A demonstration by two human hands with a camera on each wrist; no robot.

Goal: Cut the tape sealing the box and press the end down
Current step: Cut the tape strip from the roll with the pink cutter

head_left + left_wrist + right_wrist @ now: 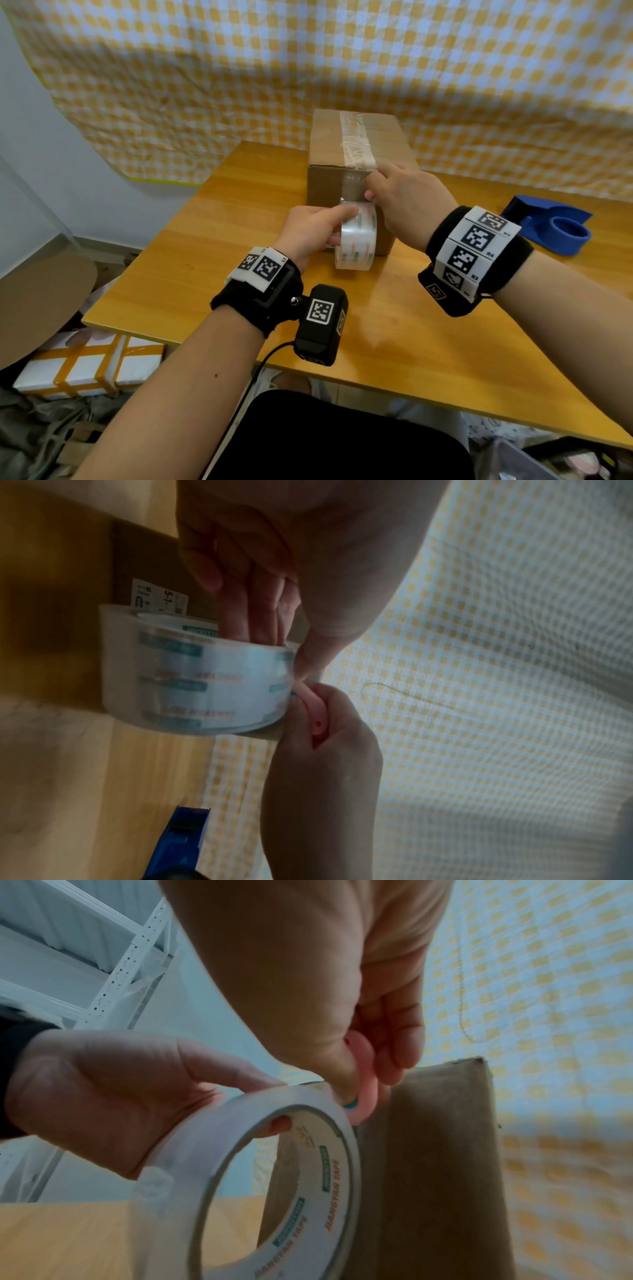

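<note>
A brown cardboard box [329, 185] stands on the wooden table [411, 342], with a strip of clear tape [354, 137] running along its top and down the near face. My left hand [325, 224] grips a roll of clear tape [356, 240] in front of that face, fingers [253, 610] inside the core and thumb on the outside. My right hand [375, 186] pinches a small pink cutter [363, 1085] just above the roll [274, 1177], where the tape leaves it beside the box [438, 1150]. The cutter's blade is hidden by my fingers.
A blue tape dispenser [555, 229] lies on the table to the right of the box. A yellow-and-white checked cloth [308, 68] hangs behind. White parcels [92, 366] and clutter sit on the floor at the left, below the table edge.
</note>
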